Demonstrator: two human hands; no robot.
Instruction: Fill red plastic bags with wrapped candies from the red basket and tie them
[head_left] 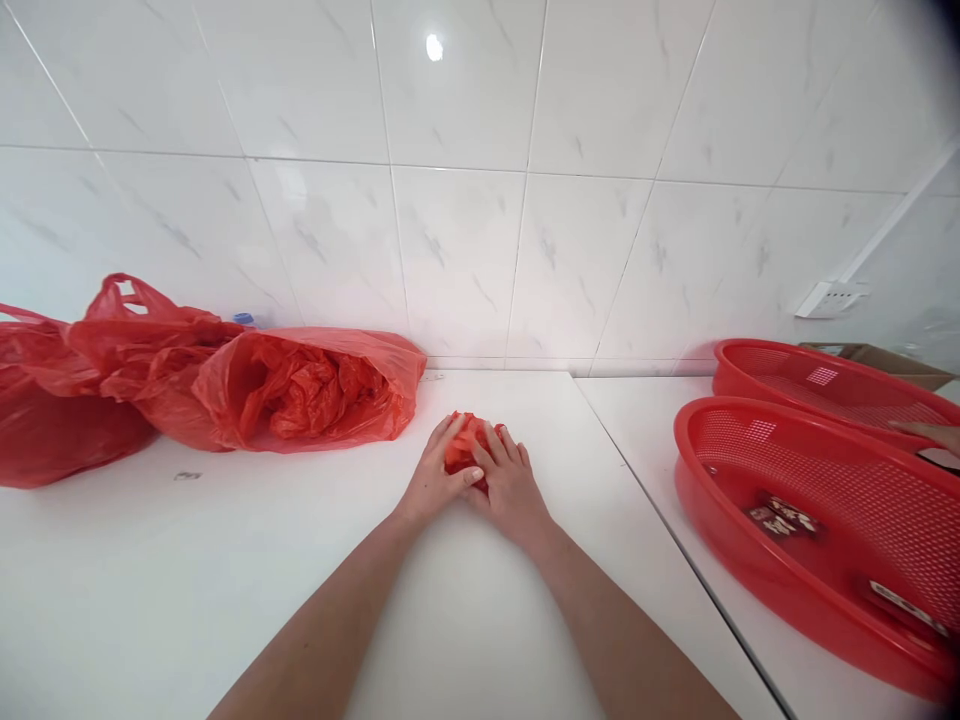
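Observation:
A crumpled red plastic bag (466, 440) is bunched into a small ball on the white table, in the middle of the head view. My left hand (441, 472) closes round its left side, the thumb reaching across the front. Over its right side curls my right hand (504, 478), fingers bent and pressed on the plastic. Both hands hide much of the bundle. Left of them lies a larger red plastic bag (405, 390) on its side, its mouth showing more crumpled red bags (319, 395) inside.
More red bags (67, 430) lie farther left, against the tiled wall (465, 260). Two red perforated baskets (697, 480) are at the right, the nearer holding small dark packets (781, 518). Another person's hand (934, 432) reaches in there. A table seam (660, 520) runs between. A socket (831, 299) is on the wall.

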